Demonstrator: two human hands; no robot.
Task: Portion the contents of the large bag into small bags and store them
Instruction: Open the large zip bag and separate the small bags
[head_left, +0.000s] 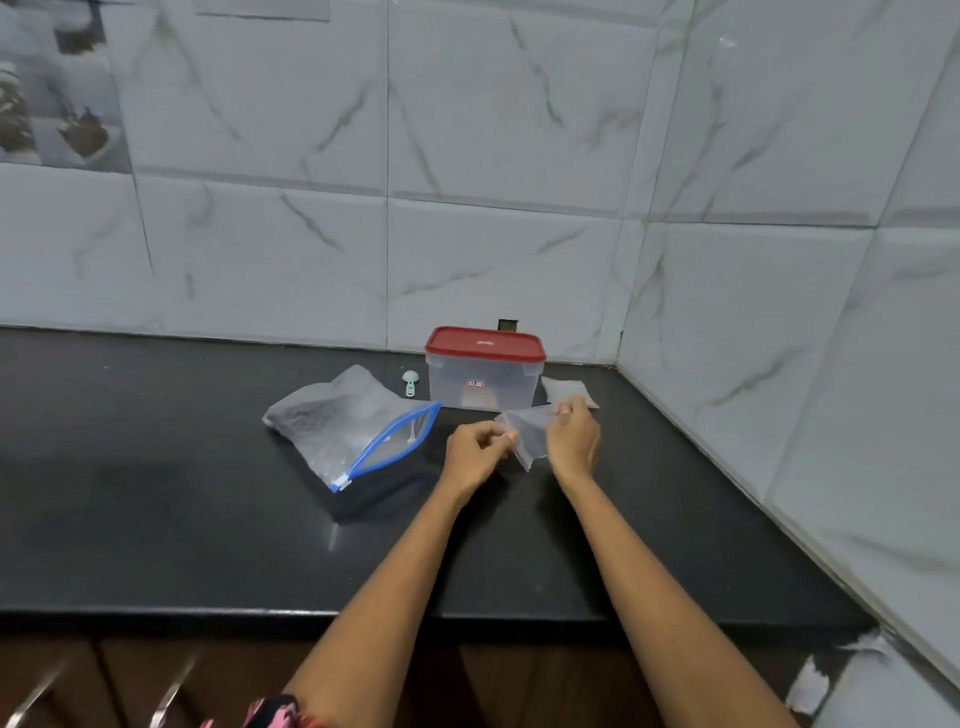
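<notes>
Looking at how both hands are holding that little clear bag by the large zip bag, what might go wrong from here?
1. The large clear bag with the blue zip lies on its side on the black countertop with its mouth gaping, so contents may spill out.
2. The left hand and right hand pinch the small clear plastic bag only at its edges; thin film could slip.
3. The red-lidded clear container is shut, so storing needs a free hand.

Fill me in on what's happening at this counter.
A person is holding a small clear bag above the black counter, the left hand and right hand each pinching an edge, seemingly opening it. The large bag with a blue zipper lies to the left. Behind it sit a small green scoop and a red-lidded container, lid on. More small bags lie beside the container.
</notes>
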